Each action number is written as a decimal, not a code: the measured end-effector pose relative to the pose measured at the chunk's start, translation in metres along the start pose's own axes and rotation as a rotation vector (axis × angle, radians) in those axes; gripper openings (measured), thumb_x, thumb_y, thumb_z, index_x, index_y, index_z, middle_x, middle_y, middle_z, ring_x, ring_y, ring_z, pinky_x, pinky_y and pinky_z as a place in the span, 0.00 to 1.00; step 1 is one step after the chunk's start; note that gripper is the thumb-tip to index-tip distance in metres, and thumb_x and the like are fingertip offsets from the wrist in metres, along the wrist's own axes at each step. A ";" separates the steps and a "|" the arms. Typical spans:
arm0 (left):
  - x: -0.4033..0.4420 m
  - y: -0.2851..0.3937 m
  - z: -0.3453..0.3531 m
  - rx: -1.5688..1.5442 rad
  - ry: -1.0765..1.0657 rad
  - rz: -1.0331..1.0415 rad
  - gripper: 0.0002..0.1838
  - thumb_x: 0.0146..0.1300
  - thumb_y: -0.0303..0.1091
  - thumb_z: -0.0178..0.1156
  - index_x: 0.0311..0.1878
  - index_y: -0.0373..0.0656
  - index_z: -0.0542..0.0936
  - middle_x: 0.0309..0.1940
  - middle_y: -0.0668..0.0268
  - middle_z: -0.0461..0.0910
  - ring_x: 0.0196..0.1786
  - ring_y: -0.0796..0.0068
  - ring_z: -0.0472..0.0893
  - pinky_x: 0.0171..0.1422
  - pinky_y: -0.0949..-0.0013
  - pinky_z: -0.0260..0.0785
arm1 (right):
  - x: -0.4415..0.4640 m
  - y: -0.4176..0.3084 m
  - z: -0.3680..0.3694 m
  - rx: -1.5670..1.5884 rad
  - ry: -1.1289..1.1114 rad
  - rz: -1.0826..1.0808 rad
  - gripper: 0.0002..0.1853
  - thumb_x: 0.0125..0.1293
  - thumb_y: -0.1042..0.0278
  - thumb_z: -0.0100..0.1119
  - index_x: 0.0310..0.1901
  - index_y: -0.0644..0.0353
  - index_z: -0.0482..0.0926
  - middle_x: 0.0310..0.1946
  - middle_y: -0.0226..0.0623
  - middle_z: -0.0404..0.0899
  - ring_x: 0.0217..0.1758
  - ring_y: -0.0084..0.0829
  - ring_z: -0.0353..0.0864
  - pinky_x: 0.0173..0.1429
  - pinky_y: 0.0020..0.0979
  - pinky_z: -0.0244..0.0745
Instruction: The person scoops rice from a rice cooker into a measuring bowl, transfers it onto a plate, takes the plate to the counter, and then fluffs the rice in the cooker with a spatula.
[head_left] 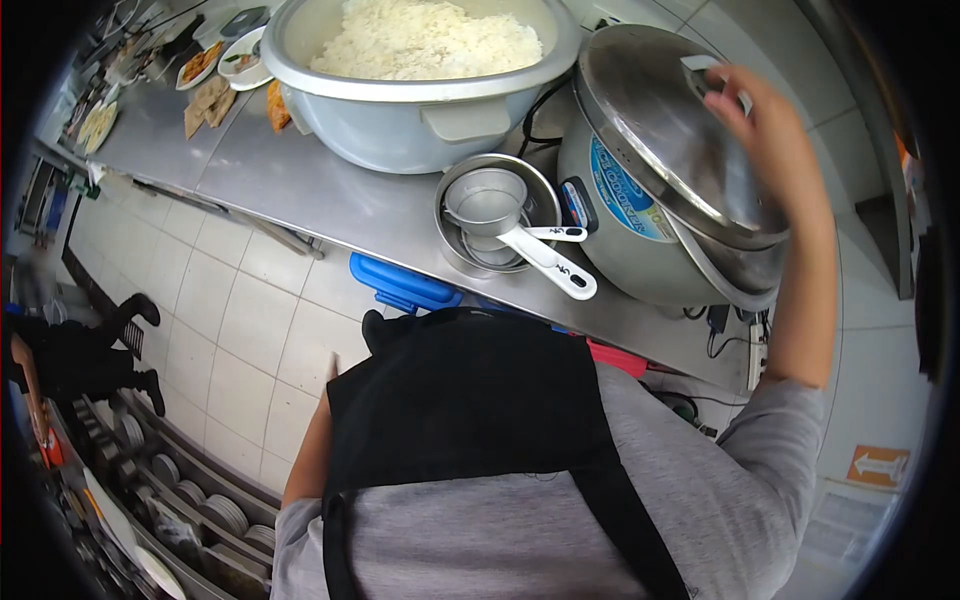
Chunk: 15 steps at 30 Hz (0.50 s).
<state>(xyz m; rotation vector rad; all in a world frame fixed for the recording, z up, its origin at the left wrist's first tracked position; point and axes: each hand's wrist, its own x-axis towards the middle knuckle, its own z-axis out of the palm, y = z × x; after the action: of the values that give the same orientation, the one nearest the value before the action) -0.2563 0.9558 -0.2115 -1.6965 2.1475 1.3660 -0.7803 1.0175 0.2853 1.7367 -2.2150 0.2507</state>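
Note:
At the upper right, my right hand [755,120] has its fingers closed around the handle of a metal lid [650,110]. The lid lies over a large grey rice cooker [625,250] with a blue label; a metal rim shows below it on the right side. My left forearm [310,450] hangs at my side, and the hand is hidden behind my black apron [470,400]. Left of the cooker, a metal bowl [448,228] holds measuring cups [490,195] with white handles pointing toward me.
A big light-blue tub [400,125] of cooked rice [420,40] stands on the steel counter [300,200]. Small dishes with food [200,65] are at the far left. Below are a blue lidded box [405,285] and racks of plates [225,515]. Another person [80,350] stands at left.

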 end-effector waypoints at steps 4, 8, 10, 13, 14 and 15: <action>-0.018 0.012 0.006 0.004 -0.330 -0.012 0.37 0.56 0.35 0.62 0.68 0.45 0.57 0.62 0.43 0.55 0.63 0.44 0.62 0.64 0.55 0.61 | -0.075 -0.093 0.039 0.128 -0.439 -0.432 0.05 0.61 0.67 0.54 0.36 0.58 0.75 0.30 0.42 0.77 0.38 0.40 0.78 0.42 0.39 0.73; -0.001 0.041 -0.035 0.011 -0.370 0.045 0.31 0.58 0.37 0.61 0.64 0.44 0.64 0.57 0.46 0.67 0.59 0.48 0.71 0.60 0.57 0.66 | -0.092 -0.110 0.109 0.227 -0.506 -0.296 0.12 0.60 0.67 0.57 0.44 0.59 0.75 0.42 0.39 0.75 0.47 0.40 0.76 0.48 0.38 0.72; 0.018 0.060 -0.065 0.013 -0.306 0.098 0.28 0.59 0.39 0.60 0.63 0.43 0.68 0.55 0.47 0.73 0.56 0.50 0.75 0.58 0.58 0.69 | -0.086 -0.114 0.128 0.213 -0.450 -0.183 0.15 0.59 0.68 0.58 0.48 0.59 0.74 0.46 0.39 0.74 0.50 0.41 0.74 0.50 0.38 0.71; 0.041 0.093 -0.095 0.000 -0.032 0.320 0.18 0.63 0.37 0.57 0.54 0.43 0.76 0.42 0.55 0.82 0.44 0.59 0.82 0.50 0.62 0.73 | -0.075 -0.119 0.153 0.105 -0.394 -0.080 0.19 0.59 0.66 0.57 0.53 0.57 0.73 0.50 0.35 0.73 0.55 0.38 0.72 0.55 0.44 0.67; 0.049 0.106 -0.107 -0.032 0.001 0.329 0.16 0.63 0.36 0.56 0.54 0.45 0.77 0.41 0.56 0.83 0.43 0.60 0.83 0.49 0.62 0.74 | -0.073 -0.121 0.159 0.093 -0.418 -0.060 0.20 0.59 0.67 0.57 0.54 0.57 0.73 0.51 0.35 0.74 0.56 0.38 0.71 0.57 0.45 0.66; 0.063 0.110 -0.115 -0.055 0.011 0.358 0.16 0.63 0.37 0.56 0.53 0.47 0.77 0.41 0.57 0.83 0.43 0.60 0.83 0.49 0.62 0.74 | -0.069 -0.125 0.161 0.069 -0.464 -0.043 0.21 0.58 0.66 0.58 0.55 0.56 0.72 0.52 0.35 0.74 0.56 0.39 0.71 0.58 0.46 0.65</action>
<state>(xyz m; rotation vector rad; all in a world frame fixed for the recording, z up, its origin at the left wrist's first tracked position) -0.3200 0.8306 -0.1136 -1.3818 2.5343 1.5086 -0.6671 0.9965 0.1035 2.0433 -2.4986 -0.1015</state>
